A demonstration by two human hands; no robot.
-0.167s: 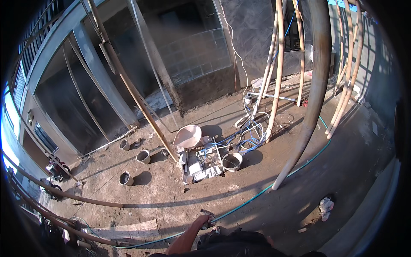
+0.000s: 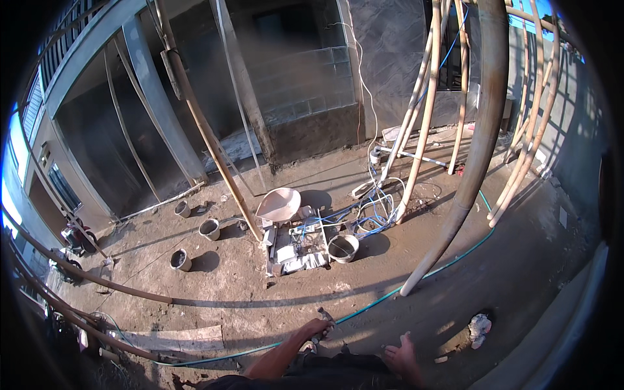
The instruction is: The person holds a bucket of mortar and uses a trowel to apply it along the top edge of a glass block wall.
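My left hand (image 2: 317,329) is out in front of my body, its fingers closed round a small greyish tool (image 2: 326,316); what kind of tool is too small to tell. Below it in the picture, the green hose (image 2: 370,305) runs across the ground and passes behind my left forearm. My right hand (image 2: 402,357) is low on the right side of my body, fingers apart, with nothing visible in it. A pale crumpled lump (image 2: 480,330) lies on the ground to its right.
A bamboo pole (image 2: 448,237) slants up ahead on the right. Beyond stand a mortar bucket (image 2: 342,248), a pale basin (image 2: 278,205), a frame with white blocks (image 2: 305,262) and tangled cables (image 2: 377,213). Several buckets stand leftward; a board (image 2: 175,339) lies near left. A wall rises right.
My right hand has come up into view beside my body. My left hand has risen slightly, still gripping the greyish tool. The whole view has shifted a little.
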